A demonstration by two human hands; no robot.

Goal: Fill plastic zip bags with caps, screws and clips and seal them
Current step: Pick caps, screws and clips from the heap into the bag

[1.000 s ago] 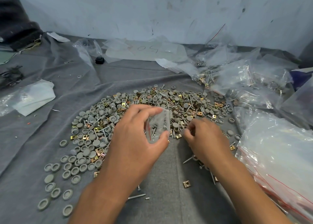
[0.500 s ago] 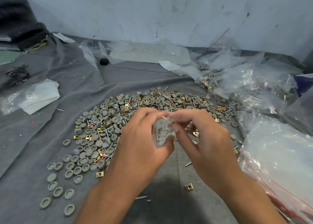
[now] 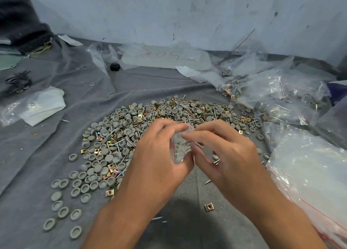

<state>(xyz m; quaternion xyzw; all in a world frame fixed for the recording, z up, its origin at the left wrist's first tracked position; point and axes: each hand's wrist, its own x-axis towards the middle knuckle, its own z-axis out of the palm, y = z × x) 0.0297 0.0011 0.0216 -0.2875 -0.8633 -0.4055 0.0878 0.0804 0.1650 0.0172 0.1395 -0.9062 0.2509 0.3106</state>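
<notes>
Nearest you, a lone brass square clip (image 3: 209,206) lies on the grey cloth-covered desk (image 3: 28,164), just ahead of your forearms. Above it, your left hand (image 3: 159,154) curls round a small clear plastic zip bag (image 3: 181,147), held between thumb and fingers, while your right hand (image 3: 223,151) pinches at the bag's top edge with index finger and thumb. Screws and grey shapes show through the plastic, so you look to be partway through filling it. Next you'll likely need another pick from the heap, or a press along the zip. Beyond your hands sprawls the mixed pile of grey round caps, silver screws and brass clips (image 3: 159,115). Whether the bag's mouth is open is hidden by your fingers. The clear bags heaped at far right (image 3: 272,90) are too glossy to count.
</notes>
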